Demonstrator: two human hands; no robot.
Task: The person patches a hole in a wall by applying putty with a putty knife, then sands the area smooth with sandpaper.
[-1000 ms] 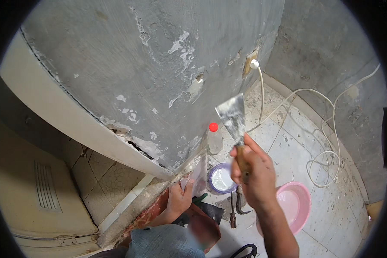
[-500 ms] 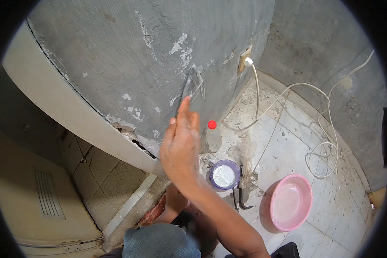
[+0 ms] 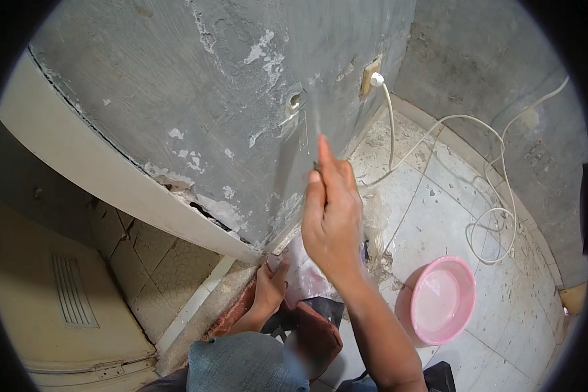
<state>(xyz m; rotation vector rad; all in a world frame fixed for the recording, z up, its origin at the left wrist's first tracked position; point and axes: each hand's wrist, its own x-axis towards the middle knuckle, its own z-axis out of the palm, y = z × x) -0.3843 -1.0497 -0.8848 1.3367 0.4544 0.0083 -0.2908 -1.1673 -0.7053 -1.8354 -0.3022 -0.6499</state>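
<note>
My right hand [image 3: 333,222] grips a putty knife, its motion-blurred blade [image 3: 317,114] against the grey, flaking wall [image 3: 170,78]. Just left of the blade is a small hole [image 3: 294,101] with fresh white filler around and below it. Below, my left hand [image 3: 270,287] holds a pale, translucent sheet [image 3: 302,268] beside the wall's foot. My right hand and that sheet hide most of the tub of white paste. The knife's handle is mostly hidden in my right fist.
A pink basin [image 3: 443,300] stands on the tiled floor at the right. A white cord [image 3: 515,215] loops from a plug [image 3: 376,80] in the wall socket. At the left are a doorway threshold [image 3: 196,307] and a cream panel with slats [image 3: 72,281]. Loose debris lies along the skirting.
The knife went from mid-air to the wall, then shifted right of the hole, where white filler now shows. The sheet in my left hand now covers more of the tub and bottle.
</note>
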